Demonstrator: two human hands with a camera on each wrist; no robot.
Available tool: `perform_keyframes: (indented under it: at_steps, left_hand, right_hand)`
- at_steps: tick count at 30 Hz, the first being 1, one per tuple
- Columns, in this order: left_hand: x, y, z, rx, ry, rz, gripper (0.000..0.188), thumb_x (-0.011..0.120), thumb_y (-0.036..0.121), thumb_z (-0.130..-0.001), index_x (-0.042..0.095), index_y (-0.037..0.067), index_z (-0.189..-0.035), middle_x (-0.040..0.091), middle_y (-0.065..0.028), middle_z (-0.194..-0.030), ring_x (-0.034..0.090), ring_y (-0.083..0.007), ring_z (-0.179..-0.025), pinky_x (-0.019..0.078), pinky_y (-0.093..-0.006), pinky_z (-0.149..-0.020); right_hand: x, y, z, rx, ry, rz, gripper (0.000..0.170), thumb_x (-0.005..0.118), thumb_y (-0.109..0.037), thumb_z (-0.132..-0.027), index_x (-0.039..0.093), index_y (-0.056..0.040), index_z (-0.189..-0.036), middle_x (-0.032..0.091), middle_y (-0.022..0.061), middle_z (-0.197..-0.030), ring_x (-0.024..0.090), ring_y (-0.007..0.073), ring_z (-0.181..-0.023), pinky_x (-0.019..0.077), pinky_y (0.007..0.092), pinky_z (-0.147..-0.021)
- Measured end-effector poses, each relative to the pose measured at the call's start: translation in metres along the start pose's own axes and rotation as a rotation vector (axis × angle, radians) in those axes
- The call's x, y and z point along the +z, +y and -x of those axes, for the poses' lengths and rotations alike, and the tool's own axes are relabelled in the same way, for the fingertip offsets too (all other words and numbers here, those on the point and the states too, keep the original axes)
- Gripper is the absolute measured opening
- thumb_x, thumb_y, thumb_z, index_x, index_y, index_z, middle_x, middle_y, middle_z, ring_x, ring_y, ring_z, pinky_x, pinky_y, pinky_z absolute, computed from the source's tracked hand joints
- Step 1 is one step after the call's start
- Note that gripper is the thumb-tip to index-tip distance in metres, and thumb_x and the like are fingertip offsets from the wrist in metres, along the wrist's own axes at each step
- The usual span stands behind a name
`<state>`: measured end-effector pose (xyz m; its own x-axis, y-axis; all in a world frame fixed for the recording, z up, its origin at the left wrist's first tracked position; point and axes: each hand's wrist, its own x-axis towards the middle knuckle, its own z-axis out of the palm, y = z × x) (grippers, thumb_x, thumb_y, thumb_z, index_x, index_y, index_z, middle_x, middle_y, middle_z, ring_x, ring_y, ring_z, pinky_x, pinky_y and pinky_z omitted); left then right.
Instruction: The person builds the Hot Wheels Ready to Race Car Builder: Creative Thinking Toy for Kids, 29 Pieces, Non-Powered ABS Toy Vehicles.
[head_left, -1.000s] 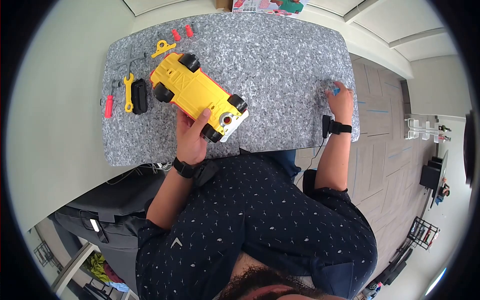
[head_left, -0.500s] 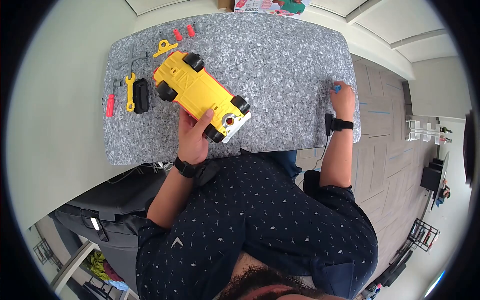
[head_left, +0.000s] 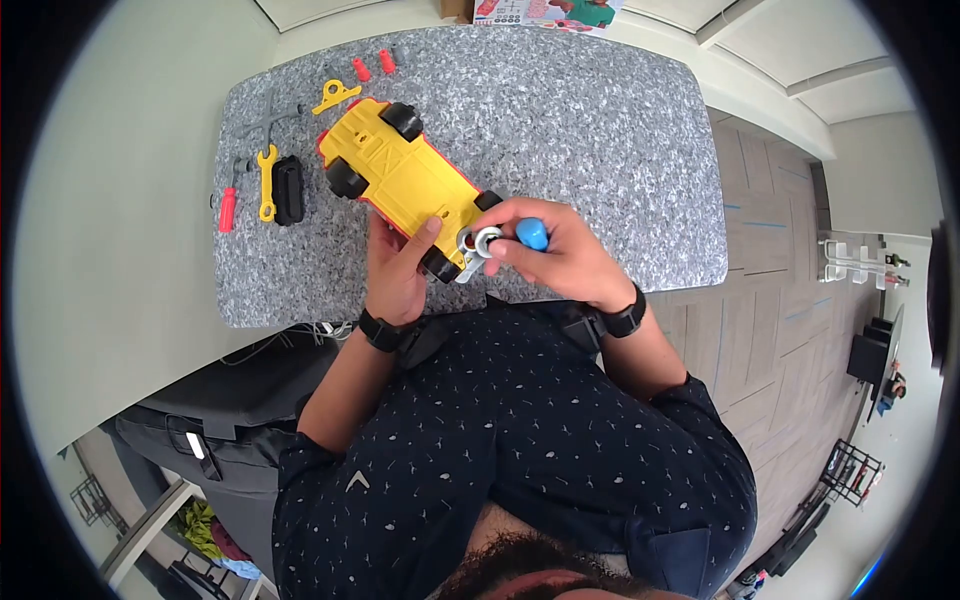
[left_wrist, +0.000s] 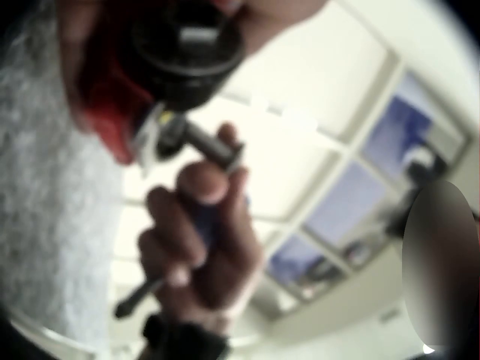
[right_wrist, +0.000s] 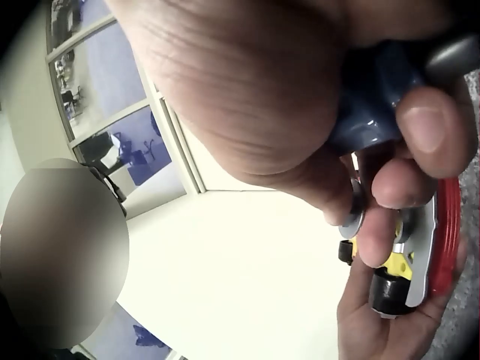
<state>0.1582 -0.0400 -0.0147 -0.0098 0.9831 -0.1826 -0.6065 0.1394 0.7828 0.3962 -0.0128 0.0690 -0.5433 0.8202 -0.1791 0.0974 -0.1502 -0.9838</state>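
Note:
An upside-down toy car [head_left: 400, 160] with a yellow underside, black wheels and red body shows in the head view. My left hand [head_left: 397, 278] grips it near its lower right end, thumb over the yellow underside. At that end my right hand [head_left: 568, 262] pinches a grey bolt [left_wrist: 214, 146] with a flat round head between thumb and fingers, right at the silver ring on the car. Tucked in the same hand is a blue-handled screwdriver [head_left: 532, 234]; its dark shaft [left_wrist: 139, 298] sticks out below the fingers in the left wrist view.
On the speckled grey table [head_left: 620, 130], a yellow wrench [head_left: 267, 185], a black part [head_left: 288, 190], a red-handled tool [head_left: 228, 210] and a grey cross-shaped tool [head_left: 267, 122] lie at left. Beyond the car are a yellow part [head_left: 335, 97] and two red pieces [head_left: 361, 70]. A printed box [head_left: 545, 12] stands behind.
My right hand has come from the table's right side, where it touched something blue, to the car's near end, bringing the screwdriver and bolt. The left hand keeps its grip on the car.

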Motion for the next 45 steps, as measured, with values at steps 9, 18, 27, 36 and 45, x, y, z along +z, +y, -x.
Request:
perform_keyframes:
  at_steps: [9,18,27,36,45]
  left_hand:
    - [-0.004,0.0,0.002,-0.007,0.002,0.003,0.066,0.074,-0.001,-0.106,0.04,0.01,-0.161,0.062,-0.0096,-0.153,0.063,-0.0222,-0.142,0.0529,-0.0429,-0.119]
    - [-0.002,-0.001,0.001,-0.007,0.044,-0.014,0.065,0.077,0.001,-0.105,0.04,0.009,-0.159,0.063,-0.0115,-0.152,0.065,-0.0242,-0.142,0.0549,-0.0437,-0.119]
    - [0.001,-0.006,0.003,-0.016,0.055,-0.062,0.062,0.077,0.005,-0.106,0.044,0.008,-0.157,0.066,-0.0111,-0.15,0.067,-0.0227,-0.139,0.0542,-0.0408,-0.117]
    - [-0.003,-0.008,0.002,0.013,0.102,-0.078,0.063,0.077,0.001,-0.105,0.042,0.007,-0.157,0.066,-0.0119,-0.15,0.067,-0.0234,-0.138,0.055,-0.0412,-0.117]
    - [0.003,-0.003,0.0,0.11,0.113,-0.126,0.069,0.083,-0.003,-0.098,0.04,0.005,-0.151,0.062,-0.0128,-0.147,0.064,-0.0229,-0.138,0.0538,-0.0423,-0.118]
  right_hand:
    - [0.017,0.013,-0.01,-0.013,0.083,0.114,0.024,0.076,-0.004,-0.103,0.073,-0.0029,-0.127,0.078,0.0032,-0.093,0.074,0.0112,-0.081,0.0557,0.0323,-0.072]
    - [0.005,-0.008,0.007,-0.403,0.181,-0.4,0.036,0.07,-0.004,-0.108,0.059,-0.0027,-0.142,0.069,0.0073,-0.11,0.065,0.0134,-0.1,0.0539,0.033,-0.089]
    - [0.024,0.007,-0.012,-0.705,0.178,-0.177,0.026,0.061,0.005,-0.111,0.057,-0.0017,-0.136,0.069,0.0145,-0.126,0.068,0.0182,-0.115,0.0554,0.0368,-0.103]
    - [0.018,-0.018,0.004,-0.688,0.271,0.477,0.037,0.079,-0.002,-0.099,0.072,0.0,-0.135,0.073,0.0184,-0.128,0.073,0.0326,-0.117,0.0583,0.0394,-0.098]
    - [-0.001,-0.017,0.029,-0.123,0.443,0.84,0.044,0.095,-0.032,-0.089,0.074,-0.0014,-0.113,0.074,0.017,-0.105,0.075,0.0325,-0.087,0.0569,0.0411,-0.07]
